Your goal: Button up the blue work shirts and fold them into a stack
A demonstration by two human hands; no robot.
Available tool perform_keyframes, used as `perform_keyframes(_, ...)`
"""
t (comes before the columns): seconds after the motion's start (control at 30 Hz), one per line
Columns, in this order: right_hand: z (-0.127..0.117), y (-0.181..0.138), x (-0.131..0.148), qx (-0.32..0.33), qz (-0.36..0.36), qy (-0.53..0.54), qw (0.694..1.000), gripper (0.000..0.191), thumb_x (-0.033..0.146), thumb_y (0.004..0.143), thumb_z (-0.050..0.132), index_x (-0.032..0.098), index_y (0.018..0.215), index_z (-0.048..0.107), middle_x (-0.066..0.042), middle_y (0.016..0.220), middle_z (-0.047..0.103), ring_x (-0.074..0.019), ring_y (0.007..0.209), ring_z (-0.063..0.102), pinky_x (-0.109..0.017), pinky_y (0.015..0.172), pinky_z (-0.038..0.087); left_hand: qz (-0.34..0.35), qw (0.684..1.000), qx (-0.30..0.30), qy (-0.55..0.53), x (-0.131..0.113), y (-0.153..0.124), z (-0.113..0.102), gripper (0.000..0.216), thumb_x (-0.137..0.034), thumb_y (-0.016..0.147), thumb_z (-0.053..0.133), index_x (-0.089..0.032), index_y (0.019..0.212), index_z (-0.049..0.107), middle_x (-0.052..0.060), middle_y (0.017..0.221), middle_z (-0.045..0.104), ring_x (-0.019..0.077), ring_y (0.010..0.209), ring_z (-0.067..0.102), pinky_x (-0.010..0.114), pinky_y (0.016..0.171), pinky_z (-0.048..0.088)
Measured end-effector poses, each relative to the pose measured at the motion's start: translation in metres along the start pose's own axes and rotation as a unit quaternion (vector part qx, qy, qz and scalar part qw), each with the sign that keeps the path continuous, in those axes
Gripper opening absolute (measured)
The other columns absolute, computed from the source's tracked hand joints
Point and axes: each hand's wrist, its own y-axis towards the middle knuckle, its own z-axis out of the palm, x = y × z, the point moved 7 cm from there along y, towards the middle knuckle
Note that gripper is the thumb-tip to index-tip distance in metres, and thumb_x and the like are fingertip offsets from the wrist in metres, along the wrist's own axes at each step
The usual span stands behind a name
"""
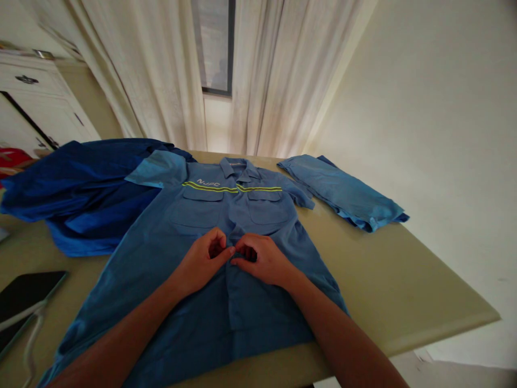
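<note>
A blue short-sleeved work shirt (194, 215) lies front side up on the table, collar toward the window. Yellow stripes and white lettering run across its chest above two flap pockets. Both of my hands meet at its front opening, below the pockets. My left hand (205, 256) pinches the placket edge between thumb and fingers. Close against it, my right hand (260, 257) pinches the other side of the same opening. Whether a button sits between the fingertips is too small to see.
Dark blue garments (92, 188) lie heaped at the left. Folded blue clothing (343, 188) rests at the back right of the table (388, 280). A dark tablet-like device (34, 288) with a white cable (32, 334) lies at the left. Curtains (161, 70) and a white cabinet (36, 91) stand behind.
</note>
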Motion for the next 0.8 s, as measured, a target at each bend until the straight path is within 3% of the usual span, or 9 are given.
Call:
perform_keyframes(0.13,-0.006,-0.002,0.003,-0.035,-0.022,-0.052,0.998,0.028,0.036,0.082,0.085,0.021,0.092,0.064,0.001,0.083,0.063,-0.0127,0.071,0.058,-0.022,0.065,0.042,-0.008,1.000,0.002,-0.024,0.001,-0.001,0.004,0.024,-0.039,0.086,0.071,-0.022,0.083,0.055,-0.003,0.075,0.060,0.0143,0.068,0.056,0.026,0.063,0.043)
perform_keyframes(0.43,0.001,-0.005,0.017,-0.035,-0.038,-0.140,0.989,0.010,0.023,0.087,0.075,0.021,0.093,0.067,0.001,0.083,0.065,-0.0119,0.068,0.058,-0.023,0.063,0.040,-0.009,1.000,-0.015,-0.022,0.001,0.000,0.000,0.022,-0.035,0.083,0.071,-0.022,0.082,0.054,-0.003,0.073,0.059,0.0143,0.067,0.055,0.025,0.062,0.040)
perform_keyframes(0.57,0.008,-0.006,0.030,-0.041,-0.105,-0.220,0.969,0.002,0.019,0.091,0.066,0.021,0.092,0.066,-0.002,0.086,0.067,-0.0145,0.074,0.061,-0.025,0.066,0.043,0.005,0.999,0.015,-0.035,-0.003,0.001,0.005,0.018,-0.034,0.086,0.063,-0.022,0.081,0.051,-0.004,0.073,0.054,0.0137,0.068,0.051,0.025,0.064,0.039)
perform_keyframes(0.67,0.011,-0.009,0.040,-0.044,-0.183,-0.269,0.945,0.012,0.018,0.096,0.059,0.022,0.087,0.065,-0.002,0.082,0.066,-0.0151,0.072,0.060,-0.027,0.067,0.043,-0.013,0.997,0.037,-0.066,-0.004,0.001,0.008,0.024,-0.041,0.087,0.063,-0.022,0.082,0.048,-0.005,0.074,0.050,0.0142,0.070,0.048,0.026,0.066,0.040)
perform_keyframes(0.8,0.012,-0.010,0.045,-0.048,-0.216,-0.256,0.941,0.014,0.017,0.096,0.060,0.023,0.083,0.063,-0.001,0.080,0.065,-0.0145,0.072,0.060,-0.026,0.068,0.043,-0.047,0.993,0.063,-0.088,-0.003,-0.001,0.008,0.032,-0.049,0.086,0.065,-0.023,0.086,0.048,-0.005,0.076,0.049,0.0149,0.074,0.047,0.027,0.071,0.042)
